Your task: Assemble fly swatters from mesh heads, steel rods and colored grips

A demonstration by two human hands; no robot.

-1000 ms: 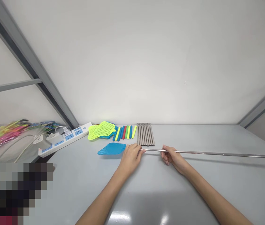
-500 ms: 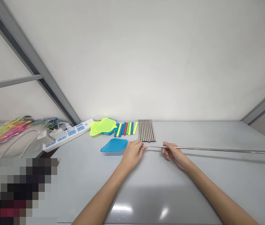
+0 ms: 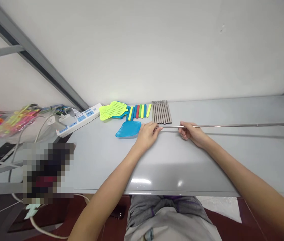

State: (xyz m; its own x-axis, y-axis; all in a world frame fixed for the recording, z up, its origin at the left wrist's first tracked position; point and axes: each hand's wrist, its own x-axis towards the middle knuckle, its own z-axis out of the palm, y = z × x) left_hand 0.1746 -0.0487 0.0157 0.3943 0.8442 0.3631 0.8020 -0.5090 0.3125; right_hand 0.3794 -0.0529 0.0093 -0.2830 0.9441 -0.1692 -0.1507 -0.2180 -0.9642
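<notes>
A blue perforated fly swatter head is gripped at its right end by my left hand, fingers closed over it. From that hand a thin, extended telescopic metal rod runs right, past the edge of view. My right hand pinches the rod between thumb and fingers a short way from the left hand. The joint between head and rod is hidden under my left fingers. Behind the hands lie a row of short metal tubes, a row of coloured handles and stacked yellow-green swatter heads.
A white power strip with plugs and cables lies at the table's left. Bagged colourful items sit beyond it. A pixelated patch covers something at lower left. The wall rises behind the grey table.
The view has tilted down, so the table's front edge, my lap and the floor now show. Both hands keep their hold, with little change between them.
</notes>
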